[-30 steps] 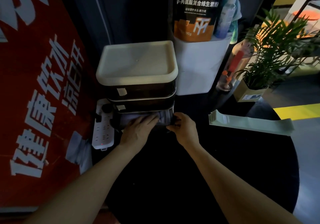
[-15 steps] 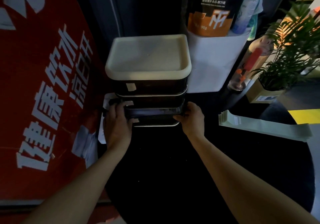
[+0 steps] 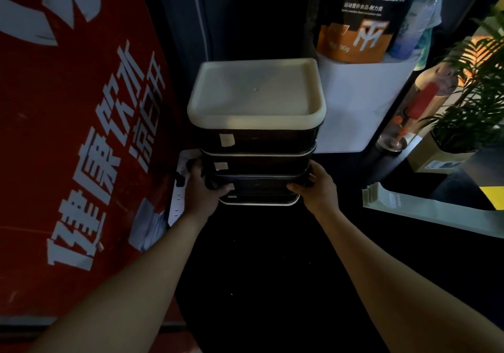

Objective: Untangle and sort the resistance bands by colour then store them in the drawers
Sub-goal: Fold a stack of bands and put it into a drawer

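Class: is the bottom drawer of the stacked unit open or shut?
Nearly shut: bottom drawer sits almost flush under the others, left hand and right hand gripping its ends.

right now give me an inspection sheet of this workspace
surface: dark round table, dimly lit
job's things: three-tier dark drawer unit with cream lid; pale green resistance band flat at right
clutter: potted green plant; white bin holding orange-black powder pouch
grippers: left hand and right hand grip the ends of the bottom drawer
cables: white power strip, cord not visible
surroundings: red banner with white characters
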### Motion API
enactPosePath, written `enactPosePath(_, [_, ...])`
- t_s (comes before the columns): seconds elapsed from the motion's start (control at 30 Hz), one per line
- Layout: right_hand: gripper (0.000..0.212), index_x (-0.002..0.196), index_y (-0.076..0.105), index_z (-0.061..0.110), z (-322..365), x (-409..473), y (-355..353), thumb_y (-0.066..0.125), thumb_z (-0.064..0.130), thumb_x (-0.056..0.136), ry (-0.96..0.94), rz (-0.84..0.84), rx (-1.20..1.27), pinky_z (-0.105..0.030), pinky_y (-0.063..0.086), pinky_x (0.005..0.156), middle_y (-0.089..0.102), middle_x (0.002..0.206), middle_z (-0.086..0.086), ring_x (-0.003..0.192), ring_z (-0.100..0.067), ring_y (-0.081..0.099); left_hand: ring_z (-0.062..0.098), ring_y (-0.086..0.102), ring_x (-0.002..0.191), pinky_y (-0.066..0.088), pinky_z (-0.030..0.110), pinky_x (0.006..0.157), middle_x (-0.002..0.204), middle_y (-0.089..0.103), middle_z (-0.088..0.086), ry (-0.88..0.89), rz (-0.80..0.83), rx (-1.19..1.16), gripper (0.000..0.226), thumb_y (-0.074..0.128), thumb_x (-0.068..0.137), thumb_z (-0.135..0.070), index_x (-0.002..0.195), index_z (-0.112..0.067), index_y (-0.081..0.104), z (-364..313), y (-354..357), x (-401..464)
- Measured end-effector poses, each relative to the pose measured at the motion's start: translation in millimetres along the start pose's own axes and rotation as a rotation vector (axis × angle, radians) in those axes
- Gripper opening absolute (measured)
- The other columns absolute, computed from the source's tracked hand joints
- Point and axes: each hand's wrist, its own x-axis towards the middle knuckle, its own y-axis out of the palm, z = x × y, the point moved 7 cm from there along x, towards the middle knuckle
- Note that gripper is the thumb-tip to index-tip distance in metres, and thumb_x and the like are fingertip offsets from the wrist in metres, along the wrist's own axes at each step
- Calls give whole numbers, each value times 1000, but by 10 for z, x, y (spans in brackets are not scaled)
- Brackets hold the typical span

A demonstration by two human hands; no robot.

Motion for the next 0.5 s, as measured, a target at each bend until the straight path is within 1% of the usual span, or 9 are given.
enactPosePath(0.03, [64,130,51,18,2,1,-4,77,8,72,0,-12,5,-35,44,101,63,121,-3,118,-19,55,5,40,118,34,20,97,128,45,-6,0,-12,2,83,75,71,3,140,-13,32,-7,-15,5])
enactPosePath(0.13, [61,128,53,17,8,-13,-3,77,9,73,-15,-51,7,-28,42,97,63,122,-2,117,-18,55,3,40,116,31,12,91,126,46,-7,24,-43,29,83,77,69,5,138,-11,34,-22,-45,21])
enactPosePath(0.27, [58,126,56,18,-11,-18,-5,77,12,73,-24,-100,15,-24,41,93,64,119,1,114,-15,57,3,40,114,31,10,87,122,46,-9,46,-61,14,78,77,69,3,135,-10,38,-25,-43,14])
enactPosePath(0.43, [56,123,58,18,-39,-16,-47,78,9,71,-21,-84,36,-26,43,96,66,115,2,109,-11,58,5,43,113,35,22,93,119,48,-9,59,-84,13,75,81,66,-2,131,-9,43,-20,-41,-21])
enactPosePath(0.5, [55,120,59,17,-91,5,-88,79,7,70,-1,-52,61,-32,45,100,66,113,1,109,-13,59,6,45,113,37,25,96,118,50,-9,58,-95,2,76,83,63,-4,129,-10,45,10,-20,-87])
